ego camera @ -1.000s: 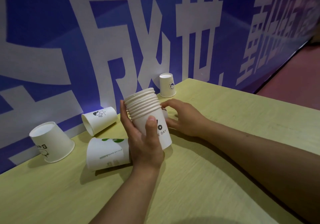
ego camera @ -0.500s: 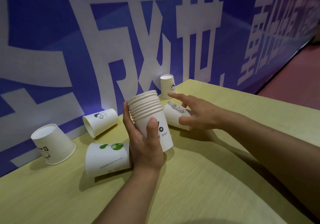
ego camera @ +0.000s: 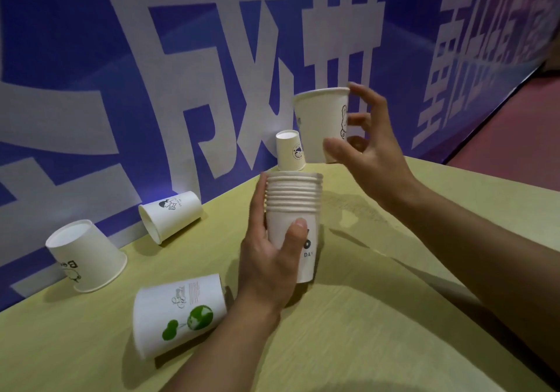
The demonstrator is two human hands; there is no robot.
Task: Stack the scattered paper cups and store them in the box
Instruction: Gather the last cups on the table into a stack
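The left hand (ego camera: 269, 258) grips the stack of nested cups (ego camera: 293, 210), thumb across the front wall and fingers round the back, and holds it upright just above the table (ego camera: 394, 316). The right hand (ego camera: 372, 155) pinches a single cup (ego camera: 321, 122) by its side wall, mouth up, above and slightly to the right of the stack mouth; the two are apart.

Hazards at the insertion step:

1. Misalignment. The single cup sits off the stack axis and appears slightly tilted. If it descends without being centred, its base is likely to strike the top rim and skid off, or to jam at an angle.
2. Wall collapse. Paper walls deform under a fingertip pinch (the grip here is on the side, near the base). Excess pressure may ovalise the cup so that it does not seat.
3. Stack slip. The left hand holds only the outermost cup; a hard downward push may drive the stack through the grip or tip it.
4. Collateral contact. An inverted cup (ego camera: 290, 151) stands just behind the stack by the banner (ego camera: 91, 73), and a cup with a green print (ego camera: 178, 316) lies on its side just beside the left wrist. A wide arm movement may knock either.

Two further cups remain at far left: one on its side (ego camera: 171, 216), one inverted and leaning (ego camera: 86, 255). The box is not in view.
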